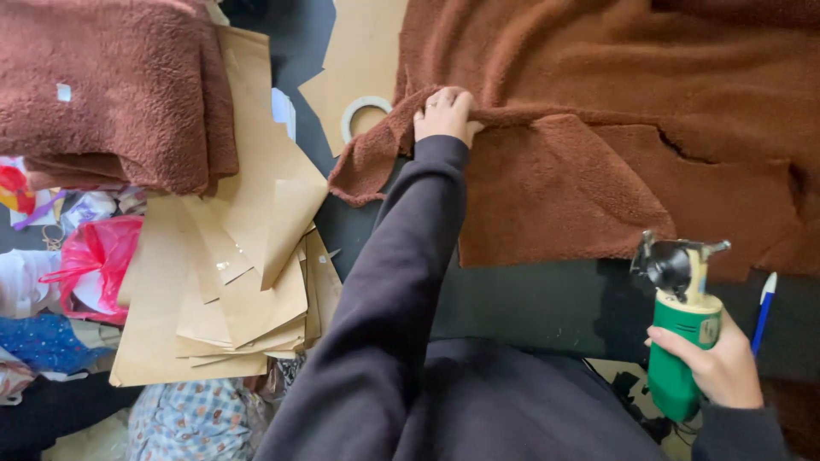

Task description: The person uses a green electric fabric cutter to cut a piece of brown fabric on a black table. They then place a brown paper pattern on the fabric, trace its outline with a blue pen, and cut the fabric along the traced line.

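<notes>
The left hand pinches the folded edge of the brown fleece fabric on the dark table, while the right hand, nearer the person, grips the green rotary cutter, its blade pointing up toward the fabric's lower edge.

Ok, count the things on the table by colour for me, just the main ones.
Brown: 2, the fleece sheet and the folded fleece pile
Tan: 1, the stack of paper patterns
Green: 1, the rotary cutter
White: 1, the tape roll
Blue: 1, the pen
Total: 6
</notes>
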